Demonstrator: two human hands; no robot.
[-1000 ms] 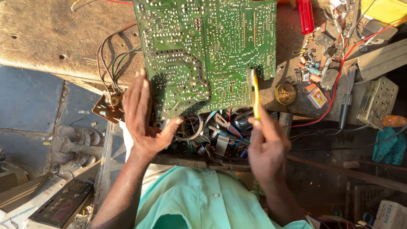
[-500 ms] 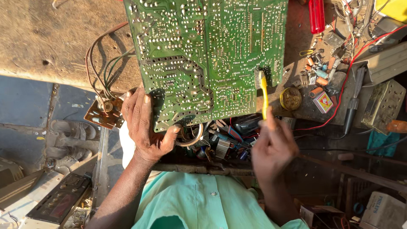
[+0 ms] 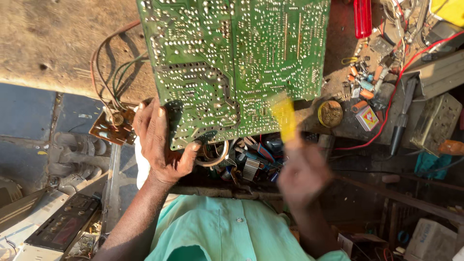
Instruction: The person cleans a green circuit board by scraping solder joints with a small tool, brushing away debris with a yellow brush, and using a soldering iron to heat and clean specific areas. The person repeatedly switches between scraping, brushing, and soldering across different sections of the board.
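A large green circuit board point(image 3: 237, 63) is held up with its solder side facing me. My left hand point(image 3: 162, 145) grips its lower left corner, thumb on the bottom edge. My right hand point(image 3: 302, 176) is blurred with motion below the board's lower right part and holds a yellow-handled tool point(image 3: 284, 118) whose tip lies over the board. Electronic parts and wires point(image 3: 246, 159) hang under the board's lower edge. A small brown board point(image 3: 113, 126) dangles on wires at the left.
A worn wooden bench point(image 3: 48, 43) lies behind the board. To the right sit a red-handled screwdriver point(image 3: 362, 17), a round tin point(image 3: 331, 113), small components point(image 3: 365, 82), a soldering iron point(image 3: 401, 123) with red wire and a grey box point(image 3: 437, 125). A black panel point(image 3: 63, 227) lies lower left.
The board has shifted a little left and closer. My right hand with the yellow tool has swung left and down across the board's lower edge and is now blurred.
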